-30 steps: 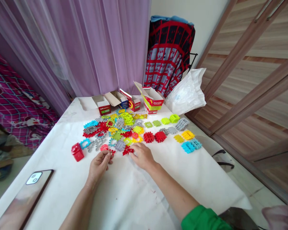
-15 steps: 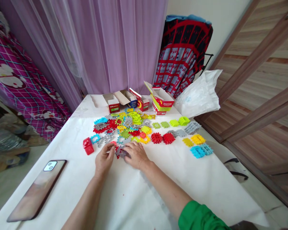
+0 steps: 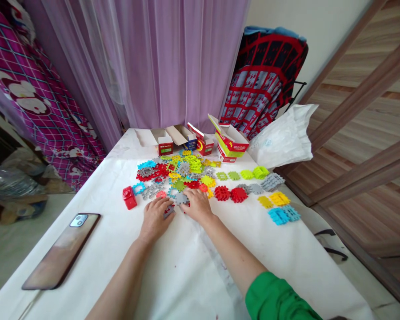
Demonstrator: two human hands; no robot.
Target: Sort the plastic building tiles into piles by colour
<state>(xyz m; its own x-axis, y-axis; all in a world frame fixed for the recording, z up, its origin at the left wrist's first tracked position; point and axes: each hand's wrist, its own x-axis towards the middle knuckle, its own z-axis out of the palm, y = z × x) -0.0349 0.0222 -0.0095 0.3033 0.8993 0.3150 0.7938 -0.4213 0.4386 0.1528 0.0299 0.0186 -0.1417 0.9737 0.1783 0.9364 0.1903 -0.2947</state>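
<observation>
Both hands, left (image 3: 155, 216) and right (image 3: 198, 206), lie fingers spread on gray tiles (image 3: 175, 204) beside the sorted pile (image 3: 180, 171), seemingly pressing pieces flat.

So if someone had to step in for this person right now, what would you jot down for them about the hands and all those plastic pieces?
Left hand: flat on the white table cover, fingers over a grey piece; grip not visible.
Right hand: beside it, fingertips touching a grey piece at the near edge of the mixed pile.
Done: separate single-colour groups lie to the right: red, green, grey, yellow, blue.
Left: the mixed pile remains unsorted. Opened boxes stand behind; a phone lies at left.
</observation>
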